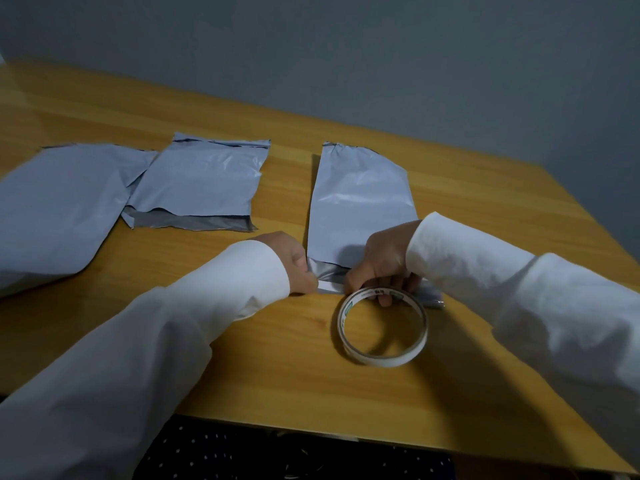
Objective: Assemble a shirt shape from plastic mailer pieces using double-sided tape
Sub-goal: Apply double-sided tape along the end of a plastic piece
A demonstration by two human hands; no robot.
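Head view: on the bench [242, 358], the left hand [298, 261] pinches the tape strip [330, 286] on the near edge of the right mailer piece [356, 202] (two more lie far left); the right hand [381, 268] grips the tape roll [382, 329].

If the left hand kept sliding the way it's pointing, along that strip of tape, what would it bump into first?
The left hand points rightward along the tape strip on the near edge of the mailer piece. Going straight on, it would most likely meet the right hand first, whose fingers hold the tape roll there.
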